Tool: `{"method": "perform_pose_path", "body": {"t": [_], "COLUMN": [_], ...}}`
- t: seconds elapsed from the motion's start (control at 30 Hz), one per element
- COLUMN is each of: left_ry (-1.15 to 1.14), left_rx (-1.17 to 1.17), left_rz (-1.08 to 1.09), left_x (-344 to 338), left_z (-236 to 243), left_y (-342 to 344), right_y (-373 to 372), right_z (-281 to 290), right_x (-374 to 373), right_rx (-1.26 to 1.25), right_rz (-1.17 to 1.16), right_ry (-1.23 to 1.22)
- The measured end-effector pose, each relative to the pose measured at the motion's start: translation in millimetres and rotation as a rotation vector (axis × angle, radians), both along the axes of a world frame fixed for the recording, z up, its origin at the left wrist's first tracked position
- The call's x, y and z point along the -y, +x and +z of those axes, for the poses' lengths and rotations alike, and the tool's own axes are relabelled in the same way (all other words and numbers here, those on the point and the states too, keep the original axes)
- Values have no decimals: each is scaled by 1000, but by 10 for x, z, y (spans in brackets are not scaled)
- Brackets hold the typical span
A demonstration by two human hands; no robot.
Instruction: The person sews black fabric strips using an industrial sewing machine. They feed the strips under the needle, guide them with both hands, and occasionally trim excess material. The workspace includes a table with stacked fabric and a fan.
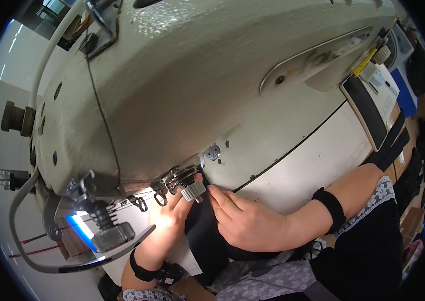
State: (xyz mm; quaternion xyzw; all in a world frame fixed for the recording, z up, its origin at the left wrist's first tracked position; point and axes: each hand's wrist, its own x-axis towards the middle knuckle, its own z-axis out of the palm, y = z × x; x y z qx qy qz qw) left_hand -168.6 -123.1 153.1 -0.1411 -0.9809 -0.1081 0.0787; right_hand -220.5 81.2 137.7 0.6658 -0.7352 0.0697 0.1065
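A strip of black fabric [202,236] runs from my lap up onto the white bed of a sewing machine [197,85]. My right hand [247,226] is closed at the fabric's right edge, thumb and forefinger pinching it close under the machine head. Across from it, my left hand [170,218] holds the left edge, brightly lit by the machine's lamp. Its fingers are partly hidden behind the thread tension knob [193,191], with one fingertip showing against the fabric. The needle and presser foot cannot be seen behind the machine head.
A second, larger knurled knob [114,237] with a spring and a curved metal thread guard [97,263] jut out at the lower left. Thread [103,115] runs down the machine's face. A black-topped pad [365,110] lies at the right of the white table [312,155].
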Motion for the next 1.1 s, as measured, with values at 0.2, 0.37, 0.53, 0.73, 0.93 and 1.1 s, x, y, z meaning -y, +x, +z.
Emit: {"method": "perform_pose_path", "body": {"t": [0.2, 0.37, 0.53, 0.73, 0.93, 1.1], "left_ry": [-27, 48, 52, 8, -38, -46], "left_rx": [-54, -92, -105, -69, -8, -157], "left_rz": [-34, -69, -60, -29, 55, 8], "left_x": [25, 18, 17, -49, -105, -48], "left_z": [-67, -81, -85, -89, -103, -192], "left_y": [28, 1, -1, 110, 206, 154], "right_y": [1, -4, 9, -13, -85, -60], "right_z": [-24, -24, -21, -26, -17, -62], "right_x": [15, -3, -3, 0, 77, 96], "right_rx": [0, -14, 12, 2, -50, -3], "right_rz": [-15, -13, -14, -3, 0, 20], "right_ry": [-67, -48, -56, -66, -63, -123]}}
